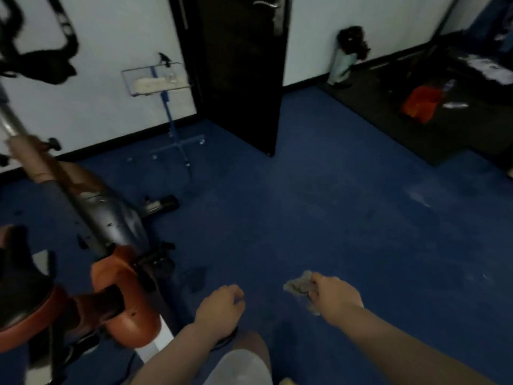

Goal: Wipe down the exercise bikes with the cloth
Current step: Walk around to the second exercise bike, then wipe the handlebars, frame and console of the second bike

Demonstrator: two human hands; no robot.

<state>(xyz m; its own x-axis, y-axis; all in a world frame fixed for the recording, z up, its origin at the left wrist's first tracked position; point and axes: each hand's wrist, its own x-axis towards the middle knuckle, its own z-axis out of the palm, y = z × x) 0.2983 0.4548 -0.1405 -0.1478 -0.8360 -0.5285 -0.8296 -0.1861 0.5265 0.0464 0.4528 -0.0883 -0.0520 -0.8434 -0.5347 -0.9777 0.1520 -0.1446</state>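
The cloth [299,286] is a small grey rag, crumpled and a little frayed, and it looks dull in this dim room. The right hand [334,297] grips it with curled fingers, so that one bunch of cloth sticks out to the left of the fist and a thin part hangs down under it. It is held in the air above the blue floor [347,204], near the lower edge of the floor as I see it, and well apart from the bike.

The left hand [220,304] is just beside it, a bit lower. Its fingers are curled in loosely and I see nothing inside them.

The exercise bike [111,245] stands at the left edge of the floor. It has a grey metal frame, orange covers and a black and orange saddle [25,309] at the lower left corner. A grey post rises from it toward the upper left, where the picture is blurred.

Behind the bike, close to the white wall [105,56], there is a thin blue stand [172,126] with a wire basket [155,79] on top; something pale lies in the basket. To the right of the stand a black door [244,73] is open and its edge comes out over the floor. In the far right corner a dark mat [388,120] lies on the floor with an orange thing [420,102] on it, too blurred to name. Between the hands and the bike the floor shows some dark marks.
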